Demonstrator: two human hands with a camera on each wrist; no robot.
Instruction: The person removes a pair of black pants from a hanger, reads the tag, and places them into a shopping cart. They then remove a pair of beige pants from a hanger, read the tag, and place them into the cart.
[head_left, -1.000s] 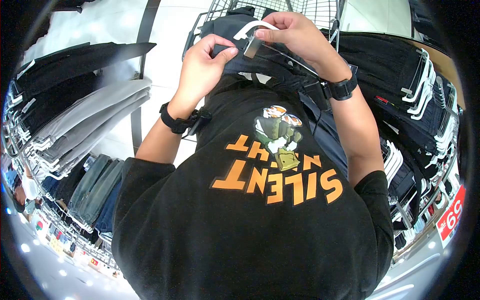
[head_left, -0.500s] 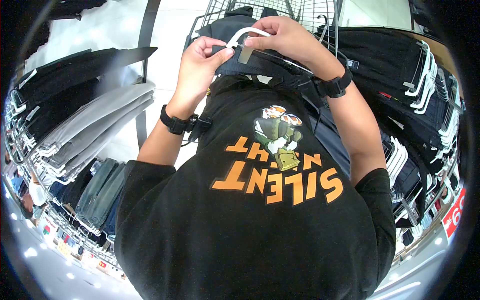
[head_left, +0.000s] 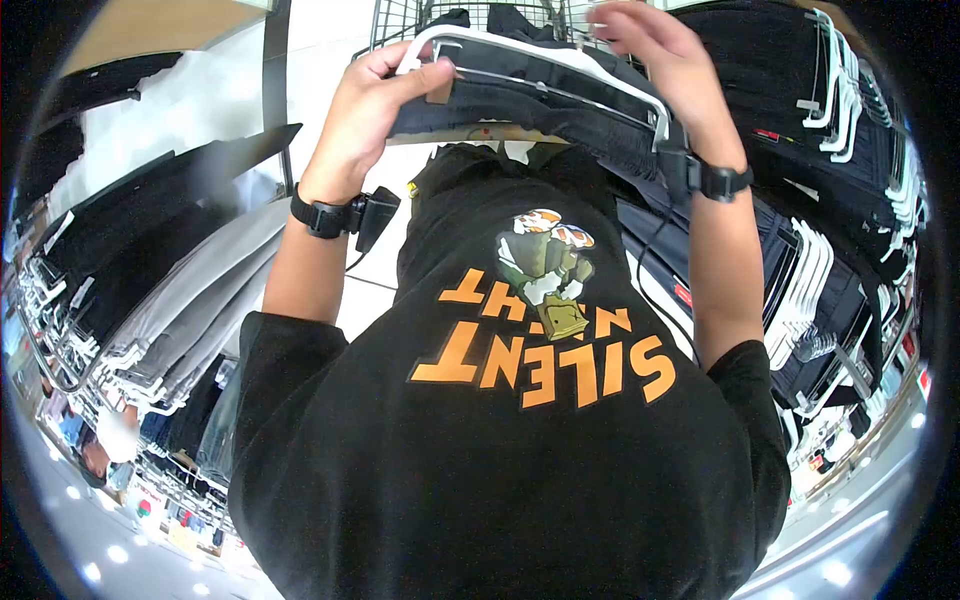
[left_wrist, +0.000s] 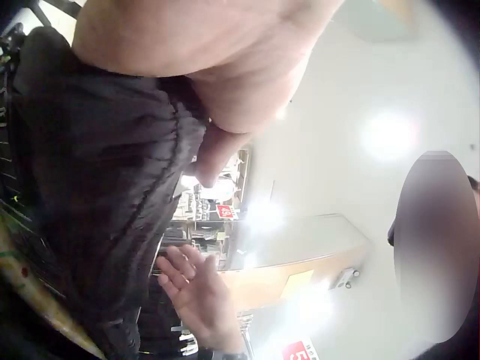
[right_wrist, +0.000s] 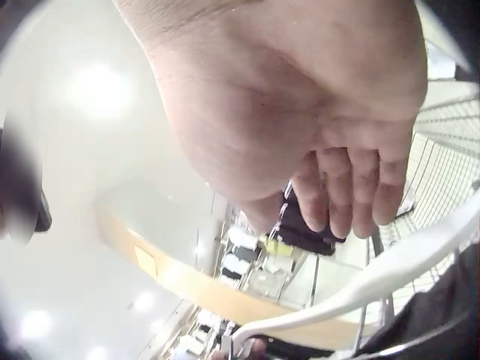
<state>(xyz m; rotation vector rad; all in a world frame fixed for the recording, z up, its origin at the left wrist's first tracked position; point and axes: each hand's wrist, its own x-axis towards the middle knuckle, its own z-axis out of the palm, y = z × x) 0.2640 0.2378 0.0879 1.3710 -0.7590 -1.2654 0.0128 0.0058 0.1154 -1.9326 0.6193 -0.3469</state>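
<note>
One white plastic hanger [head_left: 480, 37], pinched in my left hand [head_left: 360, 115], needs firm support to level the dark cloth garment [head_left: 510, 112], my right hand [head_left: 680, 72] open, fingers loose.

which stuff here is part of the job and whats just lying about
Looks in use:
- left hand, pinching the white hanger
- dark garment on it
- open right hand

Just around:
- grey trousers on a rack
- racked white hangers
</note>
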